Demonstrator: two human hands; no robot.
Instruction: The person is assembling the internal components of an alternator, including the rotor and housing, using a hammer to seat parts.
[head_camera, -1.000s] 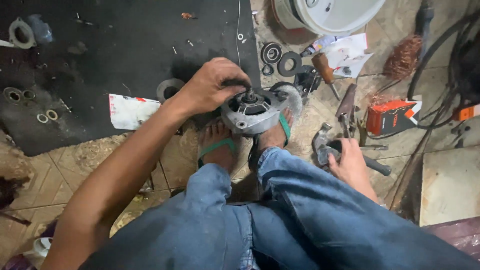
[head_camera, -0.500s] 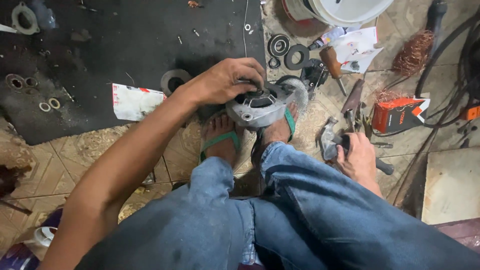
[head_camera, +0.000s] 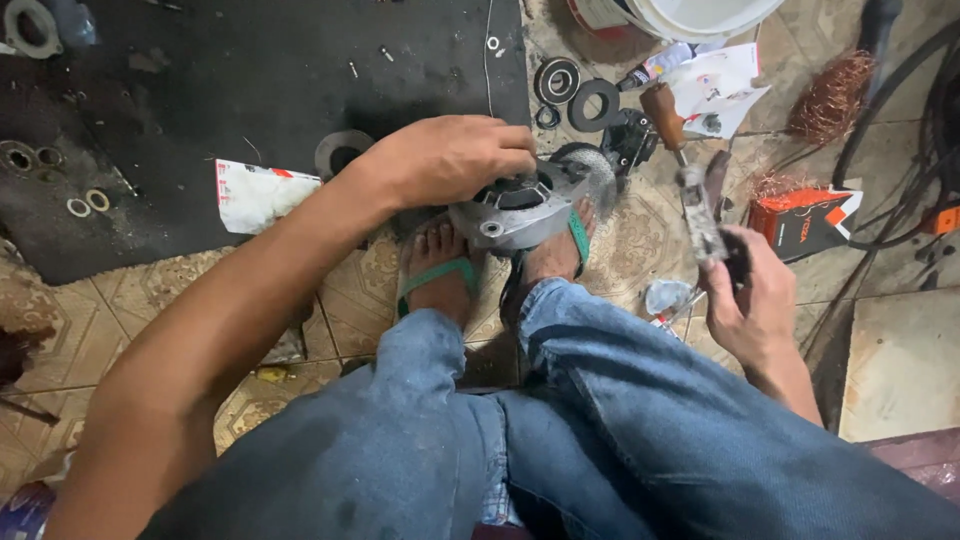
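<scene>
Left hand (head_camera: 450, 160) clamped over the top of a grey metal alternator housing (head_camera: 515, 215), which rests on the person's sandalled feet (head_camera: 440, 265) above the tiled floor (head_camera: 640, 240). Right hand (head_camera: 752, 300), well apart, closed around the dark handle of a metal hand tool (head_camera: 700, 215). Black rubber mat (head_camera: 250, 90), bearing rings (head_camera: 575, 90) and an orange box (head_camera: 805, 215) lie nearby.

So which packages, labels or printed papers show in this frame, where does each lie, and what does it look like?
Orange box: on the tiles right of the right hand, rectangular, orange with a black-and-white panel.
White wrapper: on the black mat's edge, left of the left hand, crumpled, white with red marks.
Printed leaflet: top right, below the white bucket, white with small pictures.
</scene>
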